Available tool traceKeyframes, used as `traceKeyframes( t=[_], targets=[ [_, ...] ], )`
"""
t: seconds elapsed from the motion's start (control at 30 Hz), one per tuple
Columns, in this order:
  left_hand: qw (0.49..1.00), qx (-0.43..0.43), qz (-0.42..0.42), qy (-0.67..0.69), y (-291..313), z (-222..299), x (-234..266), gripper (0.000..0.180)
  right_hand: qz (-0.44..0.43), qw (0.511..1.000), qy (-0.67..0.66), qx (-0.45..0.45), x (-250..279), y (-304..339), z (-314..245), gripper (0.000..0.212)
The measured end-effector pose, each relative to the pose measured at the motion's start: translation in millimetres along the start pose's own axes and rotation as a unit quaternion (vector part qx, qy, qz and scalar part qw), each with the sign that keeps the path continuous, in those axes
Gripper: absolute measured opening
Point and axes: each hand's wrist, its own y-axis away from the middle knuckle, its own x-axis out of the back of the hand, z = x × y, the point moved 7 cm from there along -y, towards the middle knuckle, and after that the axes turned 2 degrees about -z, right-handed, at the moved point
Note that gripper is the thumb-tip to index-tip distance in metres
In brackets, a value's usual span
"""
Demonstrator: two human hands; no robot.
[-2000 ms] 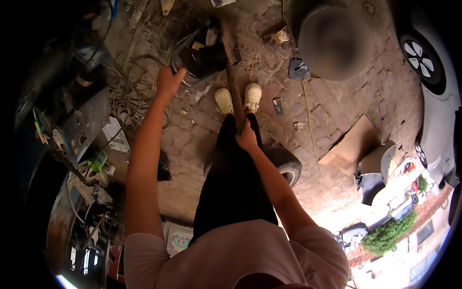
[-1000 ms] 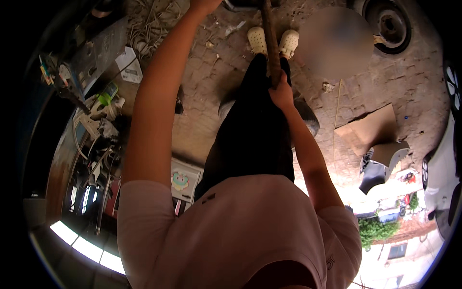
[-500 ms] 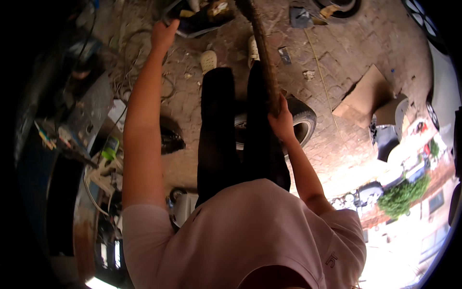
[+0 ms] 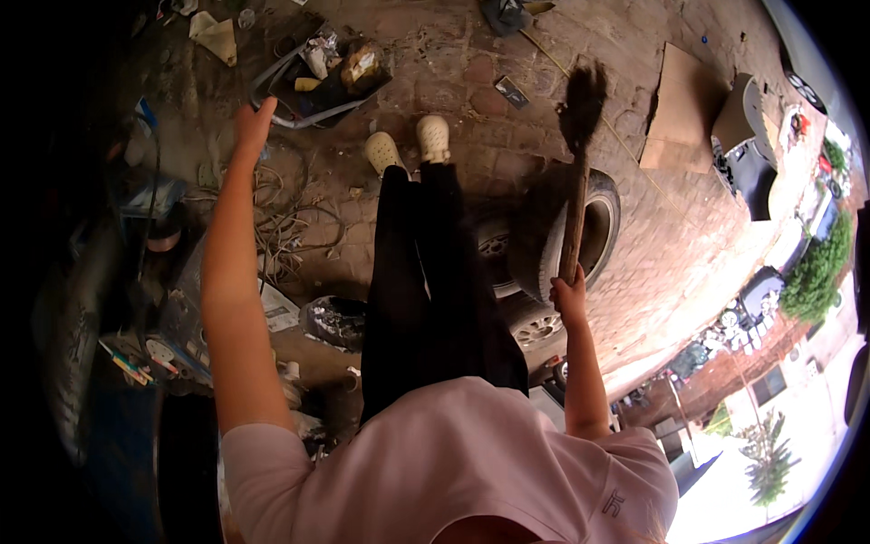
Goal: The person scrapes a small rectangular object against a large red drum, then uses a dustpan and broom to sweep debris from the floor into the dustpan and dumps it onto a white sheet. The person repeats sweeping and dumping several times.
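My left hand (image 4: 254, 125) is closed round the grey tube frame of a dark dustpan (image 4: 333, 115), which hangs or rests beyond my feet at the upper left. Inside it lie crumpled foil (image 4: 320, 54), a yellow cylinder and a brown-and-white lump of waste. On the other side, my right hand (image 4: 569, 297) grips the lower end of a wooden-handled broom (image 4: 575, 222). Its dark, ragged head points away from me, over the brick paving near the tires.
Several tires (image 4: 603, 227) lie right of my legs. Flattened cardboard (image 4: 680, 113) is farther right, beside a curved panel (image 4: 743, 118). Tangled cables (image 4: 294, 231) and a black tub (image 4: 333, 322) are on the left. A car (image 4: 802, 54) stands at the upper right.
The broom has swung to the right, and its head is now in view. The dustpan has come lower in the picture, with more of its waste showing. My view and feet have shifted.
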Motion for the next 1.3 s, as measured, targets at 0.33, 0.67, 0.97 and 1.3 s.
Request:
traceKeyframes(
  t=[0.33, 0.67, 0.97, 1.3],
  targets=[
    [0.986, -0.04, 0.024, -0.163, -10.1, -9.1, -5.0, 0.037, 0.05, 0.918, 0.391, -0.033, -153.5, -214.3, 40.9, 0.055],
    [0.984, -0.058, 0.045, -0.161, -3.9, -4.4, -9.6, 0.043, -0.202, 0.875, 0.429, 0.1, -329.4, -36.0, -46.8, 0.078],
    [0.989, -0.007, 0.058, -0.133, 7.0, -7.5, 5.3, 0.049, -0.22, 0.89, 0.323, 0.236, -257.3, 41.1, -66.6, 0.074],
    [0.972, 0.074, 0.212, 0.073, 66.2, -54.4, 41.3, 0.044, -0.117, 0.84, 0.401, 0.348, -203.0, -50.9, -164.9, 0.07]
  ],
)
